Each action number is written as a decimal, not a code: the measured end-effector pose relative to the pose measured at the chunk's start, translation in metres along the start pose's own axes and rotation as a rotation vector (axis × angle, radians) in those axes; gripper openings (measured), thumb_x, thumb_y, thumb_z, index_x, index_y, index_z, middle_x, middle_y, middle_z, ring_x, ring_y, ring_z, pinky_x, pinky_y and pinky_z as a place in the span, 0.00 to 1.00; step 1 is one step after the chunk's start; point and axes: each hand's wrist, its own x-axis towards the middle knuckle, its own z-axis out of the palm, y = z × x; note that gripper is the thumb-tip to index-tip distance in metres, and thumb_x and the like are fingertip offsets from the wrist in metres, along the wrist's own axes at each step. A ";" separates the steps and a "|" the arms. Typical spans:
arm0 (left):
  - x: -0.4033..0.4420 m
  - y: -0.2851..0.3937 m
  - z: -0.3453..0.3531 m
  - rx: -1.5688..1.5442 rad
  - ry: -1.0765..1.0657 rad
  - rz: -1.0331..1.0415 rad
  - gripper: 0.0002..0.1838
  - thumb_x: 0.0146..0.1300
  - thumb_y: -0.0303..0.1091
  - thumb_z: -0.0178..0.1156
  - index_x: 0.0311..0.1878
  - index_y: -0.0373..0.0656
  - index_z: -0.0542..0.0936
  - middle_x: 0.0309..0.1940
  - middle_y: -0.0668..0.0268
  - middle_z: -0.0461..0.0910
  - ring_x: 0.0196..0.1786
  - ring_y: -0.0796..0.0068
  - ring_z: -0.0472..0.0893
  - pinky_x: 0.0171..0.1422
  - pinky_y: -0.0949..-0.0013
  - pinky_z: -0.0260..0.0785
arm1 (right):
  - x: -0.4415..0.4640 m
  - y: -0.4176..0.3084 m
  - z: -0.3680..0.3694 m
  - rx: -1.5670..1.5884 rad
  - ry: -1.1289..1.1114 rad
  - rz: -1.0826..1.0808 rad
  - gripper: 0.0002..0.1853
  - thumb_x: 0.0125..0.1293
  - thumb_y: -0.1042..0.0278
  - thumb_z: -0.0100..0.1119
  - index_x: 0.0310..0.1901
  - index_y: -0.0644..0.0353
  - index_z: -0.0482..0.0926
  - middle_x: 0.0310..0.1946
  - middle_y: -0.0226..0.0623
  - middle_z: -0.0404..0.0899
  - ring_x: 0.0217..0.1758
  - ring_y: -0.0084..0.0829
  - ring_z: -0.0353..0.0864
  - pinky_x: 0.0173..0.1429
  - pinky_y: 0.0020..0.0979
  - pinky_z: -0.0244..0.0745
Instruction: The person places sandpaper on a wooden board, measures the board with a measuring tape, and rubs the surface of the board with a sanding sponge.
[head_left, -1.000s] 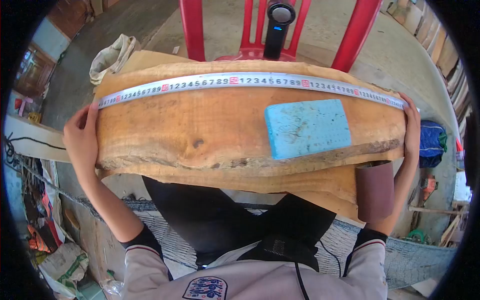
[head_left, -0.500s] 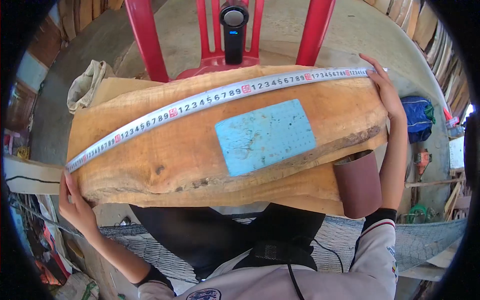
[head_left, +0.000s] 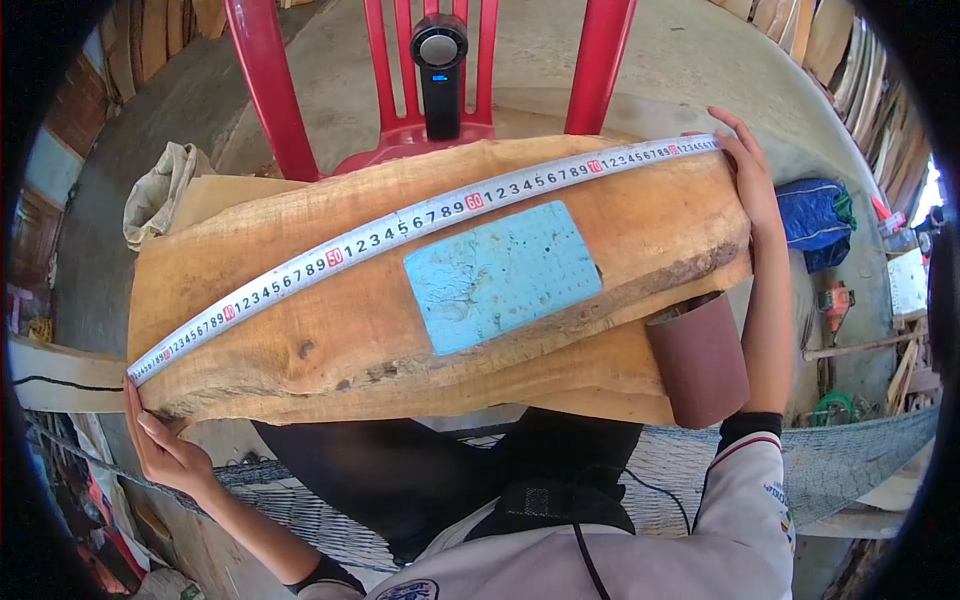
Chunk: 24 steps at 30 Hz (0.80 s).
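Note:
A wooden slab (head_left: 330, 310) with rough edges lies across the lap on another board. A silver measuring tape (head_left: 400, 225) runs diagonally over it, from the lower left corner to the upper right end. My left hand (head_left: 168, 450) is at the lower left corner, fingers at the tape's end there. My right hand (head_left: 750, 180) holds the tape at the upper right end, index finger raised. A light blue block (head_left: 502, 277) rests on the slab below the tape. A brown sandpaper roll (head_left: 700, 360) stands on the lower board near the right forearm.
Behind the slab is a red plastic chair (head_left: 385, 150) with a black handheld fan (head_left: 440, 80) on it. A whitish sack (head_left: 165, 190) is at the left, a blue bag (head_left: 815, 215) at the right. A hammock net (head_left: 850, 465) spans below.
My left hand has moved down to the slab's lower left corner, tilting the tape from nearly level to diagonal. The slab, block and chair appear farther left in view.

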 end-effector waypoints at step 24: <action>-0.003 -0.003 0.001 -0.024 0.072 -0.058 0.24 0.86 0.41 0.46 0.64 0.30 0.83 0.63 0.51 0.84 0.62 0.58 0.85 0.62 0.60 0.78 | -0.003 -0.001 0.004 0.100 -0.063 0.011 0.21 0.74 0.69 0.53 0.67 0.55 0.79 0.39 0.29 0.78 0.40 0.19 0.76 0.46 0.22 0.73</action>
